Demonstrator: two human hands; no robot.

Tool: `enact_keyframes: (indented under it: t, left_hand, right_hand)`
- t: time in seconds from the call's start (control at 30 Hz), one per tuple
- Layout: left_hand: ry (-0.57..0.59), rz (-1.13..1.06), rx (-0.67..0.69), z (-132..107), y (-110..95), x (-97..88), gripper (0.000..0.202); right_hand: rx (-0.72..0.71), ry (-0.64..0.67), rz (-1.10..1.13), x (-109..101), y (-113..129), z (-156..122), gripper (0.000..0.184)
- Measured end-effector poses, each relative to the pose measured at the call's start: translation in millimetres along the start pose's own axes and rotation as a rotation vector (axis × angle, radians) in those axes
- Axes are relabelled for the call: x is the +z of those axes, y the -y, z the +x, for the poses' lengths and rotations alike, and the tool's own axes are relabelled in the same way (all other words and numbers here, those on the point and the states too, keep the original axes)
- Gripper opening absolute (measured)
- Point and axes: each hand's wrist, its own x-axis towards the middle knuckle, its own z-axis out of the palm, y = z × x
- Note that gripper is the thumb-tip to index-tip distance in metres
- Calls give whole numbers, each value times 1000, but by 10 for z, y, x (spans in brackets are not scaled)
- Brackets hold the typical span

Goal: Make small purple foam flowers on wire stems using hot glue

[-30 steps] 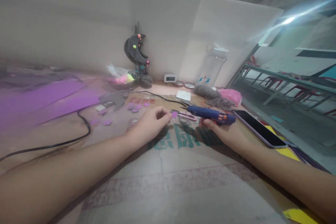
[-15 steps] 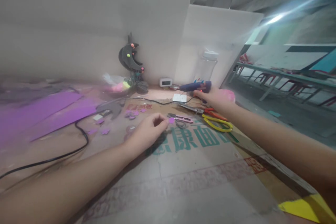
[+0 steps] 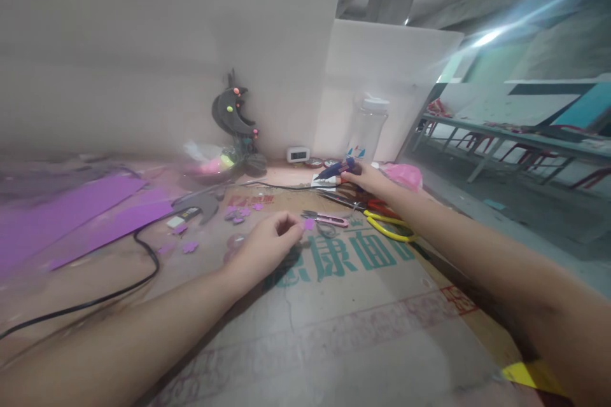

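My left hand (image 3: 273,238) is closed in a pinch on a small purple foam piece (image 3: 309,224), just above the cardboard. My right hand (image 3: 365,177) is wrapped round a dark blue glue gun (image 3: 334,170), whose nozzle points left and down over a small white card (image 3: 323,182). Between the hands lie pink-handled thread snips (image 3: 329,219) and pliers with yellow and red handles (image 3: 389,229). Several purple flower shapes (image 3: 243,211) rest left of centre, beyond my left hand.
Purple sheets (image 3: 105,210) lie at the left, beside a black cord (image 3: 153,257). Along the wall stand a dark crescent-shaped ornament (image 3: 231,111), a small digital clock (image 3: 298,154) and a clear bottle (image 3: 370,127). Printed cardboard (image 3: 305,331) covers the near work surface.
My right hand has brought the glue gun left and lower, tilting its nozzle down toward the white card. My left hand keeps its pinch on the purple piece. The view has shifted slightly.
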Motion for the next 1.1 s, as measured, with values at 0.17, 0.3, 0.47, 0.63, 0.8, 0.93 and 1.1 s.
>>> enact_keyframes:
  t: [0.17,0.3,0.47,0.63,0.8,0.93,1.1]
  left_hand:
    - [-20,-7,0,26,44,1,20]
    - [-27,-49,4,49,71,8,23]
    - [-21,-31,6,50,67,2,23]
    - [-19,8,39,41,70,-9,23]
    - [-7,5,22,33,54,-10,24]
    - [-16,3,11,15,12,-8,24]
    - [-23,-5,2,1,-8,-3,23]
  right_hand:
    - [-121,-334,83,-73,253,-436,45]
    - [-508,0,-3,-86,583,-964,13]
    - [-604,236,-182,0,751,-1313,26]
    - [-616,248,-240,83,667,-1298,9]
    - [-704,213,-194,39,706,-1401,14]
    - [-573,137,-172,25,706,-1362,16]
    - [-508,218,-268,83,544,-1148,24]
